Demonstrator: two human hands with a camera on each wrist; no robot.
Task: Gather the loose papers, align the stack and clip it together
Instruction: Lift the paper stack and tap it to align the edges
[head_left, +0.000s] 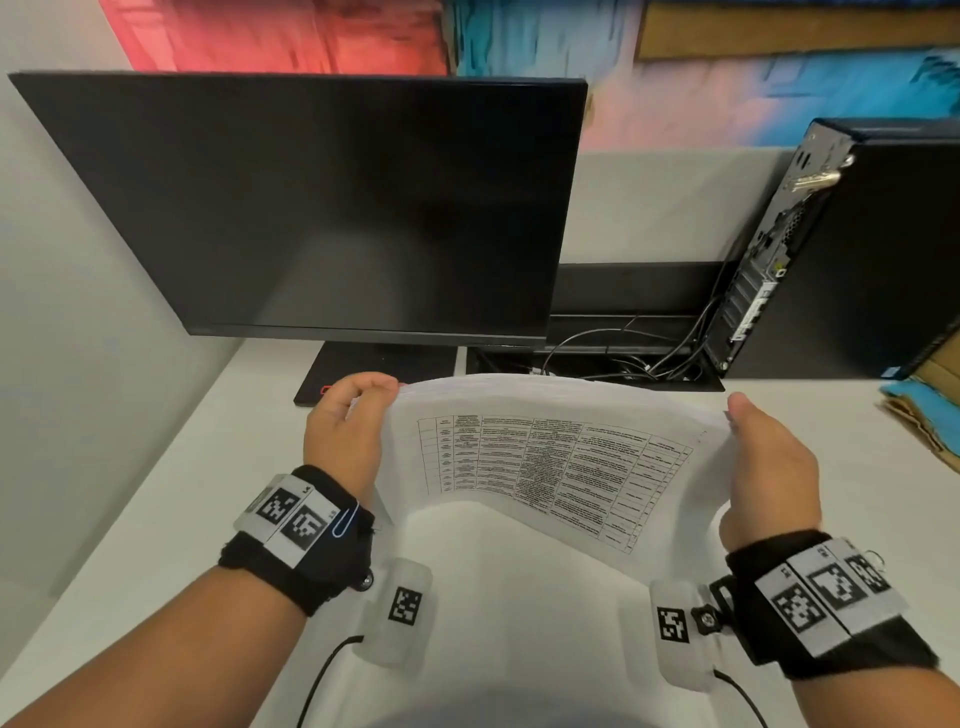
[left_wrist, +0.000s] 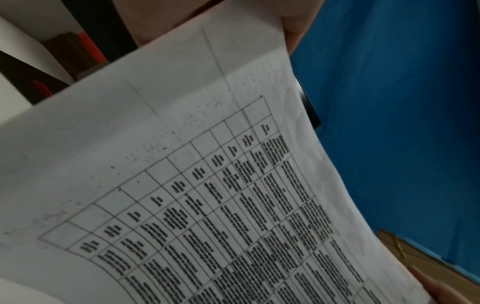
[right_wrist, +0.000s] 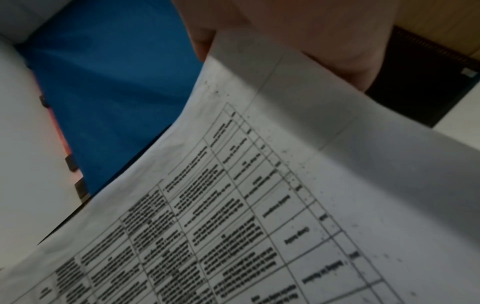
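Papers (head_left: 545, 467): held up off the desk (head_left: 156, 519), in front of the monitor (head_left: 322, 208); sagging in the middle, both side edges raised; printed table on the top sheet facing up.
Left hand (head_left: 345, 426): at the papers' left edge, in front of the monitor's base (head_left: 374, 369); fingers curled over the edge, gripping the stack.
Right hand (head_left: 774, 467): at the papers' right edge, right of the monitor; thumb on top, remaining fingers hidden beneath, pinching the stack.
Clip (head_left: 344, 521): blue paper clip hooked on the left wristband (head_left: 296, 525), well in front of the monitor, apart from the papers.
Tower (head_left: 831, 249): black computer case, right of the monitor, cables (head_left: 623, 353) trailing between the two.
Wrist views: filled by the printed sheet (left_wrist: 207, 205) (right_wrist: 259, 205), blurred; fingertips (left_wrist: 293, 24) (right_wrist: 337, 51) at its top edge.
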